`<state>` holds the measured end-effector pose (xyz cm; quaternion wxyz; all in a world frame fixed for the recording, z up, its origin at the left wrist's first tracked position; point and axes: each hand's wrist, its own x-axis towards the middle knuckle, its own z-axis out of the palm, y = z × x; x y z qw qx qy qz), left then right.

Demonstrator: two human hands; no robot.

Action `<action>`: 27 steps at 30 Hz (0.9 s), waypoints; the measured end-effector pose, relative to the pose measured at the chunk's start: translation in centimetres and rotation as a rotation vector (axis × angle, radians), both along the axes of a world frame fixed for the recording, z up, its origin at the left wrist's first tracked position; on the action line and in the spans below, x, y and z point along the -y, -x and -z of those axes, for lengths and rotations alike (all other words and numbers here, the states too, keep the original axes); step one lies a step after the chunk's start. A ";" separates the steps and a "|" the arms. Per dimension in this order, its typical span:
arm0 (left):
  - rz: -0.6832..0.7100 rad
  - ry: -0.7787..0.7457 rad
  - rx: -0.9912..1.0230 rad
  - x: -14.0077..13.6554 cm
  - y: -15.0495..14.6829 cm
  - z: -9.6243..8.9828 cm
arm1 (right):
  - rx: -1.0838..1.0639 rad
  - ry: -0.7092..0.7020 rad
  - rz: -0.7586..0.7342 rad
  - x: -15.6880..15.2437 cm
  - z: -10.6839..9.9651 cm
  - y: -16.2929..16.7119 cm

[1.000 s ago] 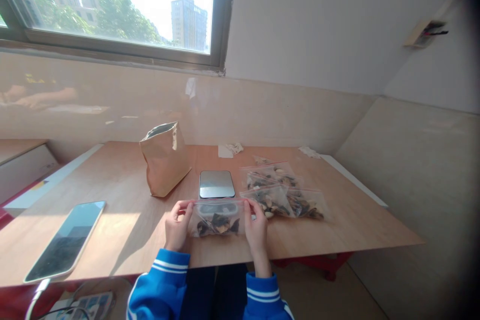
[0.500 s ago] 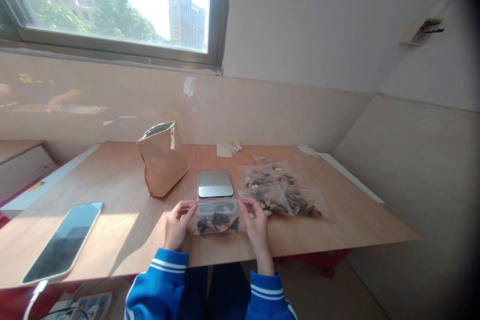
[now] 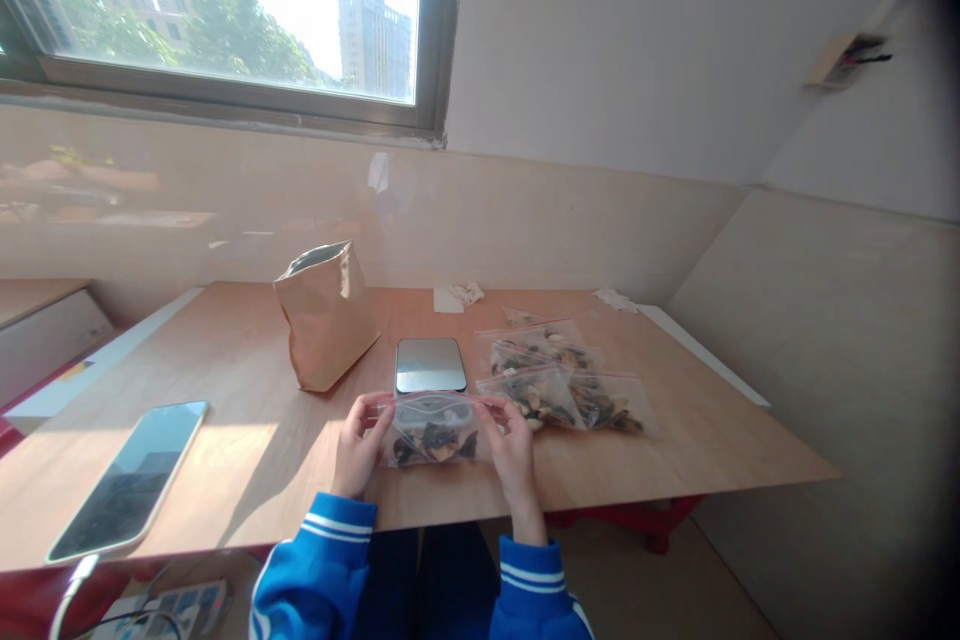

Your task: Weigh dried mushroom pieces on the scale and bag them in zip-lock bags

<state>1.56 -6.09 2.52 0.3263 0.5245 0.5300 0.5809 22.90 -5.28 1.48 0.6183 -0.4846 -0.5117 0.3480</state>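
Note:
A clear zip bag (image 3: 437,435) with dark and pale dried pieces in its bottom stands between my hands near the table's front edge. My left hand (image 3: 362,440) pinches its top left corner, and my right hand (image 3: 510,438) pinches the top right corner. Between them the bag's mouth gapes a little. Just behind it lies a flat digital scale (image 3: 430,365) with a silver plate, its front part seen through the bag. Several filled zip bags (image 3: 540,395) are piled to the right, close to my right hand.
An upright brown paper bag (image 3: 326,320), open at the top, stands left of the scale. A phone (image 3: 131,480) with a white cable (image 3: 73,595) lies at the table's left front. Crumpled tissue (image 3: 466,293) lies by the wall.
The mouth of the zip bag has parted slightly, and my hands have come a touch closer together. The other things on the table stay where they were.

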 end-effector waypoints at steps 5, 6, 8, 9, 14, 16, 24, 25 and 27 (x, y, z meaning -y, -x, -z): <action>0.025 0.021 -0.027 0.1 0.0 -0.2 | 0.024 0.011 0.031 0.3 -0.5 0.2; 0.026 0.018 -0.031 0.1 0.0 -0.2 | 0.019 0.015 0.031 0.3 -0.5 0.2; 0.028 0.013 -0.040 0.1 0.0 -0.2 | -0.007 0.017 0.015 0.3 -0.5 0.3; 0.030 0.016 -0.047 0.2 0.0 -0.3 | -0.026 0.016 0.001 0.3 -0.5 0.4; 0.013 0.031 -0.093 0.5 -0.2 -0.8 | -0.141 0.008 -0.101 0.2 -0.1 0.8; -0.009 0.010 -0.106 0.6 -0.2 -0.9 | -0.181 0.011 -0.168 0.3 -0.2 1.0; -0.051 -0.043 -0.125 0.3 0.1 0.1 | -0.053 0.004 -0.179 1.0 -1.2 0.9; -0.057 -0.047 -0.128 0.2 0.1 0.2 | -0.041 -0.005 -0.161 0.9 -1.2 0.9; -0.070 -0.054 -0.133 0.2 0.2 0.4 | -0.024 -0.019 -0.126 0.9 -1.3 0.9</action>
